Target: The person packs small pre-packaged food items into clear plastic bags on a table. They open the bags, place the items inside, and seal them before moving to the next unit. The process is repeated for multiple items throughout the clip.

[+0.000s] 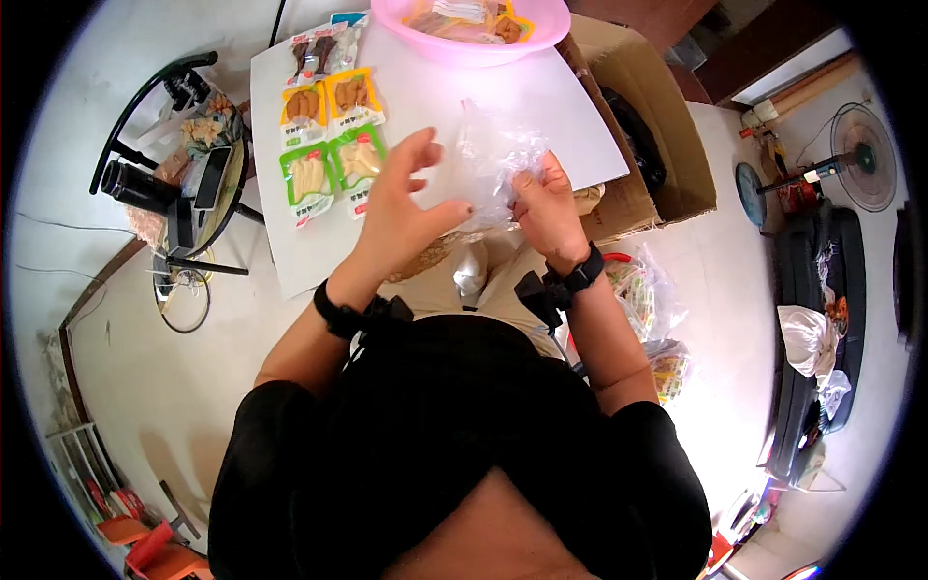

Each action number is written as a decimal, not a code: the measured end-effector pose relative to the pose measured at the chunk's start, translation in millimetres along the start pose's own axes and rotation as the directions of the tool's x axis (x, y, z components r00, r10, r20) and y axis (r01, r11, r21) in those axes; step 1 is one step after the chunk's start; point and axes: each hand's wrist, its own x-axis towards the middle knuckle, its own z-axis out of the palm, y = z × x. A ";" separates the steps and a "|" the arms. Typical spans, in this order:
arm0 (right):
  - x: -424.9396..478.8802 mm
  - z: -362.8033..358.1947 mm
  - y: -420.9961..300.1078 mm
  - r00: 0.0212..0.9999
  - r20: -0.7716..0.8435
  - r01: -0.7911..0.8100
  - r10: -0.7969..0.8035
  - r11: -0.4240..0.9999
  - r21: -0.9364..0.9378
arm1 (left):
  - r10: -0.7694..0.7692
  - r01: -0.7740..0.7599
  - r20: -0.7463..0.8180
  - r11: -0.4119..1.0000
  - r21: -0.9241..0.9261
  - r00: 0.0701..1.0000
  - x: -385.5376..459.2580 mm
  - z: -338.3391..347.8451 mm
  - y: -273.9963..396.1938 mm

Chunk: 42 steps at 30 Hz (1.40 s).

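Pinched in my right hand is a clear plastic bag, crumpled above the near part of the white table. My left hand hangs just left of the bag, thumb and fingers spread, holding nothing. Past its fingertips lie sealed food packets in rows: two green-edged packets with pale pieces, two yellow-edged packets with brown pieces, and packets with dark drumstick-like meat. At the far edge, a pink plastic basin contains more packets.
An open cardboard box with something black inside adjoins the table's right side. Plastic bags of packets are by my right arm. A black-framed chair at left bears a phone and a dark cylindrical container. A fan stands at far right.
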 end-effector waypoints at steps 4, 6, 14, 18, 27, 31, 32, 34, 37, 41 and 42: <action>-2.3 10.6 5.1 0.996 -0.070 0.047 -0.052 0.996 -0.076 | -0.296 0.337 0.161 0.837 -0.432 0.942 10.8 10.1 -1.2; -2.5 8.8 -2.5 0.993 -0.077 0.079 -0.084 0.994 -0.071 | -0.358 0.383 0.150 0.780 -0.494 0.922 17.8 6.9 -7.6; -0.3 -21.3 -23.0 0.967 -0.196 0.148 -0.165 0.984 -0.100 | -0.344 0.449 0.291 0.620 -0.643 0.892 25.2 -24.0 -34.0; -1.9 -26.6 -19.1 0.974 -0.159 0.141 -0.159 0.983 -0.116 | -0.453 0.549 0.389 0.303 -0.779 0.802 26.2 -8.3 -4.6; -11.3 -39.8 -23.7 0.992 -0.106 0.048 -0.062 0.991 -0.127 | -0.440 0.392 0.137 0.564 -0.727 0.887 24.8 -13.8 -24.4; -7.2 -56.3 -26.4 0.983 -0.122 0.129 -0.137 0.989 -0.075 | -0.424 0.302 -0.022 0.678 -0.670 0.905 28.7 -19.7 -23.2; -7.4 -59.0 -28.5 0.985 -0.134 0.098 -0.106 0.993 -0.065 | -0.423 0.273 -0.080 0.706 -0.653 0.903 28.9 -18.8 -20.4; -7.3 -61.7 -28.4 0.985 -0.142 0.104 -0.103 0.995 0.002 | -0.401 0.253 -0.105 0.738 -0.626 0.910 28.3 -22.2 -20.7; -5.5 -67.0 -22.8 0.988 -0.140 0.091 -0.073 0.988 0.123 | -0.397 0.233 -0.142 0.753 -0.615 0.906 26.5 -25.4 -21.2; -10.8 -35.5 -25.1 0.978 -0.173 -0.072 0.113 0.971 0.228 | -0.423 0.199 -0.174 0.700 -0.686 0.889 23.1 -21.8 -17.9; -12.7 -35.1 -20.9 0.984 -0.117 -0.108 0.136 0.970 0.218 | -0.424 0.199 -0.161 0.685 -0.701 0.891 21.8 -19.8 -18.6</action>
